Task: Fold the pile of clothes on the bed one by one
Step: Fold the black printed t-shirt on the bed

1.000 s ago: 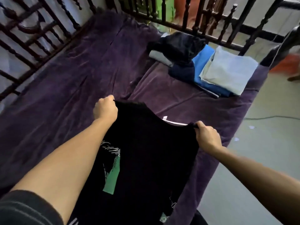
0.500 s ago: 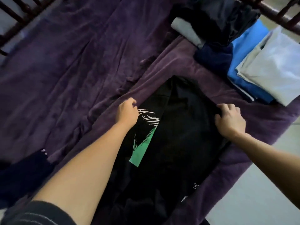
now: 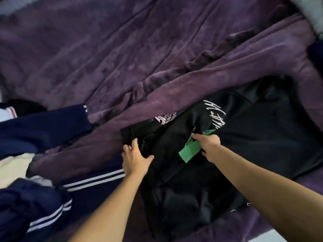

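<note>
A black T-shirt (image 3: 253,137) with white lettering and a green patch lies spread on the purple bed cover (image 3: 157,58), right of centre. My left hand (image 3: 135,158) grips the shirt's left sleeve edge, thumb over the cloth. My right hand (image 3: 208,148) pinches the fabric by the green patch near the shirt's middle. A pile of unfolded clothes sits at the left: navy track garments with white stripes (image 3: 43,130) and a cream piece (image 3: 14,166).
Wrinkled purple cover fills the upper half of the view. A pale garment corner (image 3: 314,16) shows at the top right edge. The bed's right edge and light floor (image 3: 311,235) appear at the bottom right.
The shirt went from held up in the air to lying flat on the bed. Both hands moved from its shoulders to its left side; the view swung left and down.
</note>
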The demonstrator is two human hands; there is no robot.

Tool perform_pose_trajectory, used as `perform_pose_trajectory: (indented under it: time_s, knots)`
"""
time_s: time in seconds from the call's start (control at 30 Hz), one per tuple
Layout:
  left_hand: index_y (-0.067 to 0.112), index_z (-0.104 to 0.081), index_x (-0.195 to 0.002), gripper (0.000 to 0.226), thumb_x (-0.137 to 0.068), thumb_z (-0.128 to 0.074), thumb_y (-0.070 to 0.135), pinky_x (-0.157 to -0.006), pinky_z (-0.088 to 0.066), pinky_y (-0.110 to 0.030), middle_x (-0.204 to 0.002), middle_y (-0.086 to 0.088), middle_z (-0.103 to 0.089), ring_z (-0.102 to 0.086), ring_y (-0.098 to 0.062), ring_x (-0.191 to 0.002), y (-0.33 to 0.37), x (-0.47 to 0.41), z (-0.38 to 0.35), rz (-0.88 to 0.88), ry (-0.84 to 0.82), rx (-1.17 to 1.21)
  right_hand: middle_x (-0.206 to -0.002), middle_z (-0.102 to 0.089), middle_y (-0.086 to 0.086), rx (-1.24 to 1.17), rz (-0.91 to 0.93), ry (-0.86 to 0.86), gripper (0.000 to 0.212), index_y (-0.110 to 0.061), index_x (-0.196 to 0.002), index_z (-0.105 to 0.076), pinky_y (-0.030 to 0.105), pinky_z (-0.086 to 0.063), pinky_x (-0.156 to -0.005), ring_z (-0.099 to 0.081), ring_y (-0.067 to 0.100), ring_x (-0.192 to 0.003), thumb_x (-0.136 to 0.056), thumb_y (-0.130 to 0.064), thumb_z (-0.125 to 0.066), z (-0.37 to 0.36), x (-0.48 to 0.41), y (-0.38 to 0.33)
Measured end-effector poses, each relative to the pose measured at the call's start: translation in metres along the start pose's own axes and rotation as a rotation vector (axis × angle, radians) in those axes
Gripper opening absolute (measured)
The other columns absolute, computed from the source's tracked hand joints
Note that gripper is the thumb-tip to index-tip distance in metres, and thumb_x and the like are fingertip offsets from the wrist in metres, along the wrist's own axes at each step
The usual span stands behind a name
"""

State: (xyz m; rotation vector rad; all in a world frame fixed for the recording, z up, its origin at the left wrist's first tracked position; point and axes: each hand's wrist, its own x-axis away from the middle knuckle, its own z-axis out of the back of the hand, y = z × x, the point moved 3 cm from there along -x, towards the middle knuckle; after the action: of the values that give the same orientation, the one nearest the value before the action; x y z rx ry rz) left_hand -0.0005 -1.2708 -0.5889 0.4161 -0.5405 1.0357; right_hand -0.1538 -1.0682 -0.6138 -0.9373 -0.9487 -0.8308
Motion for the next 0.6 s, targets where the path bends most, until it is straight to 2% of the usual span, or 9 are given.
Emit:
perform_pose_trajectory:
  time_s: [0.1, 0.13, 0.2, 0.27, 0.33, 0.43, 0.5, 0.53, 0.6]
  knots:
    - [0.025, -0.059, -0.106, 0.030, -0.080, -0.073, 0.029, -0.074, -0.046, -0.033, -0.114, -0.008, -0.060, -0.059, -0.030, -0.101, -0.001, 0.005, 0.000, 0.119, -0.134, 0.116, -0.081, -0.057, 0.000, 0.024, -0.080, -0.012, 0.026, -0.015, -0.087, -0.054, 0.036, -0.043, -0.076, -0.052, 0.014, -0.068, -0.080, -0.024, -0.077, -0.004, 0.012, -0.005]
    - [0.026, -0.063, -0.093, 0.015, -0.080, -0.071, 0.025, -0.072, -0.046, -0.030, -0.109, -0.006, -0.064, -0.061, -0.028, -0.097, 0.001, 0.006, 0.003, 0.113, -0.159, 0.149, -0.081, -0.058, 0.001, 0.040, -0.106, -0.061, 0.022, -0.016, -0.087, -0.054, 0.035, -0.043, -0.076, -0.052, 0.014, -0.068, -0.083, -0.025, -0.073, -0.006, 0.018, -0.013]
    - [0.027, -0.064, -0.078, 0.006, -0.078, -0.069, 0.024, -0.072, -0.047, -0.028, -0.100, -0.004, -0.069, -0.064, -0.027, -0.093, 0.011, -0.001, 0.025, 0.046, -0.127, 0.197, -0.073, -0.054, 0.001, 0.015, -0.092, -0.200, 0.017, -0.019, -0.082, -0.053, 0.029, -0.041, -0.066, -0.051, 0.014, -0.064, -0.088, -0.029, -0.065, -0.010, 0.028, -0.042]
    - [0.025, -0.063, -0.074, 0.007, -0.078, -0.068, 0.022, -0.077, -0.050, -0.030, -0.095, -0.006, -0.071, -0.065, -0.028, -0.093, 0.025, -0.023, 0.066, -0.023, -0.004, 0.300, -0.070, -0.056, 0.000, -0.131, -0.011, -0.329, 0.016, -0.020, -0.080, -0.053, 0.026, -0.040, -0.060, -0.053, 0.013, -0.064, -0.093, -0.029, -0.057, -0.015, 0.035, -0.087]
    - [0.023, -0.065, -0.075, 0.006, -0.080, -0.067, 0.019, -0.082, -0.051, -0.033, -0.093, -0.008, -0.072, -0.066, -0.027, -0.093, 0.040, -0.051, 0.114, -0.101, 0.154, 0.446, -0.078, -0.060, 0.001, -0.251, 0.099, -0.420, 0.016, -0.019, -0.084, -0.055, 0.026, -0.044, -0.065, -0.056, 0.013, -0.072, -0.097, -0.027, -0.050, -0.018, 0.041, -0.136]
    - [0.019, -0.067, -0.095, 0.012, -0.085, -0.063, 0.022, -0.085, -0.049, -0.032, -0.100, -0.007, -0.070, -0.063, -0.028, -0.097, 0.054, -0.090, 0.167, -0.122, 0.315, 0.577, -0.102, -0.063, 0.001, -0.216, 0.274, -0.501, 0.014, -0.021, -0.099, -0.056, 0.031, -0.049, -0.072, -0.062, 0.017, -0.090, -0.099, -0.030, -0.046, -0.020, 0.049, -0.195]
    - [0.020, -0.062, -0.105, 0.021, -0.086, -0.063, 0.028, -0.085, -0.048, -0.033, -0.106, -0.007, -0.066, -0.061, -0.028, -0.100, 0.054, -0.101, 0.171, -0.100, 0.285, 0.603, -0.111, -0.061, 0.000, -0.128, 0.393, -0.450, 0.011, -0.027, -0.108, -0.054, 0.034, -0.052, -0.070, -0.064, 0.019, -0.098, -0.097, -0.028, -0.052, -0.018, 0.047, -0.211]
    - [0.021, -0.060, -0.107, 0.027, -0.084, -0.065, 0.032, -0.086, -0.047, -0.034, -0.108, -0.007, -0.065, -0.060, -0.028, -0.102, 0.053, -0.100, 0.163, -0.110, 0.254, 0.558, -0.107, -0.062, -0.001, -0.052, 0.484, -0.366, 0.016, -0.029, -0.109, -0.052, 0.034, -0.053, -0.067, -0.065, 0.018, -0.094, -0.095, -0.025, -0.057, -0.012, 0.046, -0.212]
    - [0.024, -0.055, -0.117, 0.050, -0.075, -0.073, 0.043, -0.092, -0.046, -0.038, -0.118, -0.008, -0.059, -0.056, -0.031, -0.111, 0.049, -0.087, 0.131, -0.165, 0.138, 0.346, -0.087, -0.067, 0.002, 0.183, 0.655, -0.062, 0.010, -0.024, -0.095, -0.060, 0.034, -0.055, -0.062, -0.065, 0.018, -0.075, -0.087, -0.017, -0.062, 0.007, 0.031, -0.198]
